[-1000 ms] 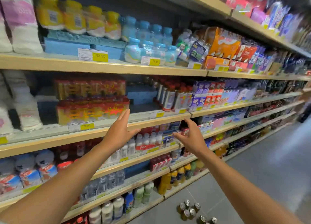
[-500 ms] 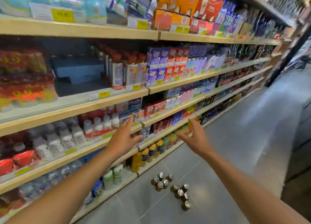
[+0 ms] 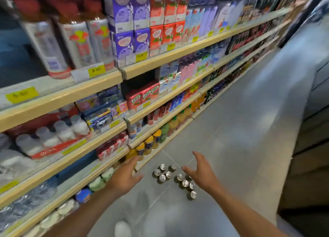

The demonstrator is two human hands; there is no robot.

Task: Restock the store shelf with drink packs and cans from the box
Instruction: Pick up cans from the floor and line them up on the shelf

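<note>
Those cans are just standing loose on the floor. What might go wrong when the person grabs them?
The cans stand in two tight clusters; the open right hand, just over one cluster, may topple neighbours and send them rolling. Grabbing too many with the left hand and right at once may drop one. The blurred shoe is close, so a stray can might get kicked.
</note>
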